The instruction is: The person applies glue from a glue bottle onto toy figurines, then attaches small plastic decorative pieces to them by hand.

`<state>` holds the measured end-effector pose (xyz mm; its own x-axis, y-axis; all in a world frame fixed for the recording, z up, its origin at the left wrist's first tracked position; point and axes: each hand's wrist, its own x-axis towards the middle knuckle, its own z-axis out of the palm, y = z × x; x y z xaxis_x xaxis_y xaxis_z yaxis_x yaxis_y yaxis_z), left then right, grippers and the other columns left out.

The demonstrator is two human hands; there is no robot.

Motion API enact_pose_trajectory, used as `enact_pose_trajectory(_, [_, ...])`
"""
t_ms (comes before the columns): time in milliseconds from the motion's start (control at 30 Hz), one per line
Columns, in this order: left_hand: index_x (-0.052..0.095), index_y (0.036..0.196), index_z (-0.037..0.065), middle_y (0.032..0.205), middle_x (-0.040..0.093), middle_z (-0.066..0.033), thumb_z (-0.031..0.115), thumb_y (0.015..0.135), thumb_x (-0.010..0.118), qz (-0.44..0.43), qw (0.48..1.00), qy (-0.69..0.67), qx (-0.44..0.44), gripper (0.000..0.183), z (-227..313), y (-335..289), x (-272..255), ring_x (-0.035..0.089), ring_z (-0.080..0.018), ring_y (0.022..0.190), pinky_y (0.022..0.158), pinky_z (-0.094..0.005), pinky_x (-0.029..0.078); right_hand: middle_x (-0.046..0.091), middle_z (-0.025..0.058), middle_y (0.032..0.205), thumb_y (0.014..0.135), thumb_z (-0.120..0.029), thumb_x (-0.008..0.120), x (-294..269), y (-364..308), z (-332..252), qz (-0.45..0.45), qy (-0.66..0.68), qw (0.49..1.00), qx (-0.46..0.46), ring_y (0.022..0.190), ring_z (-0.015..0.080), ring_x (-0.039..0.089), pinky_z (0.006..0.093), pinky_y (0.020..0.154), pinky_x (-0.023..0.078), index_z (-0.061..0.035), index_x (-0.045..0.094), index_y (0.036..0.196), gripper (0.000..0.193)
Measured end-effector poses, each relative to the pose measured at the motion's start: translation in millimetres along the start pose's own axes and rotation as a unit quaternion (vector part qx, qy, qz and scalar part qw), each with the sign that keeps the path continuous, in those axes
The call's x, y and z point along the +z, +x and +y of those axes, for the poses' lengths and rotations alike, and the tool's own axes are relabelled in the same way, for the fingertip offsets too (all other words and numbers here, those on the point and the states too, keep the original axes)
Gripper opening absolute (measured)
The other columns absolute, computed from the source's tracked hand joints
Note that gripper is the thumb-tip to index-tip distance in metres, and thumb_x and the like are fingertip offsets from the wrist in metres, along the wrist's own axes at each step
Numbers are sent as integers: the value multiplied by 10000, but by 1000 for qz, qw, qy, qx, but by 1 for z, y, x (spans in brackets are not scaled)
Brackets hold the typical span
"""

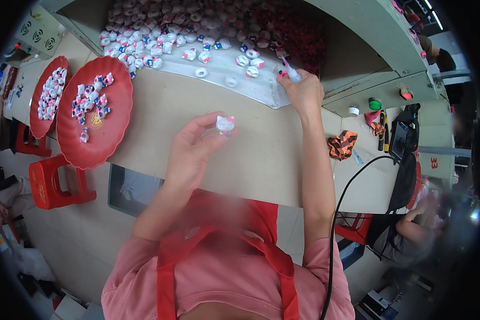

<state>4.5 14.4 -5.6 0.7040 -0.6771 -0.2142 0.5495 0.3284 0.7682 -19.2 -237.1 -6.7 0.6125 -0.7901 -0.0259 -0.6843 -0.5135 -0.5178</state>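
Note:
In my left hand [189, 146], a small white cat figurine [225, 124] with a pink bow is pinched between thumb and fingers above the table. My right hand [308, 95] reaches to the far right, closed around a small pale squeeze bottle [292, 73] with a thin purple nozzle. A bit of pink and black shows by its fingertips; I cannot make out what it is. Just beyond lies a plastic sheet [274, 96] holding a large heap of similar white figurine parts [154, 40], with dark pink pieces [298, 37] at its right side.
Two red scalloped plates [124, 130] [42, 125] with figurines stand at the left. A red stool [56, 184] and a grey bin [122, 208] are below. On the right lie a patterned wrapper [342, 145], a cutter [382, 130] and a black cable [352, 178]. Other people work at both sides.

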Motion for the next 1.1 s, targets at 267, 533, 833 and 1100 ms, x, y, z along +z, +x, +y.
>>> enact_pose_trajectory(267, [499,1145,-59,1083,581,-136,-68,795,557,-16,996,81,27,355,-11,10,25,595,-185,949,848,-290,470,577,4,641,724,-74,686,-36,-114,-16,-164,377,910,-52,592,47,507,199,522,403,-8,624,784,109])
enact_pose_trajectory(533, [511,1142,-51,1088,586,-140,-94,792,547,-48,986,153,47,355,-16,5,41,588,-155,943,808,-249,467,601,4,686,723,-94,699,-50,-120,-1,-176,359,915,-57,634,41,508,200,583,425,-20,641,817,133])
enact_pose_trajectory(833, [535,1092,-36,1087,585,-151,-41,817,558,-58,991,107,49,277,-16,5,39,580,-156,931,840,-282,457,646,37,745,716,-79,707,-41,-130,-14,-112,393,912,-41,683,50,562,199,623,459,-15,652,847,155])
enact_pose_trajectory(1100, [578,1059,-8,1028,611,-87,9,820,554,-33,997,50,51,241,-19,6,28,577,-127,933,834,-259,451,642,25,730,719,-60,695,-25,-129,-16,-157,422,893,-1,667,41,547,195,605,447,-8,659,885,178])
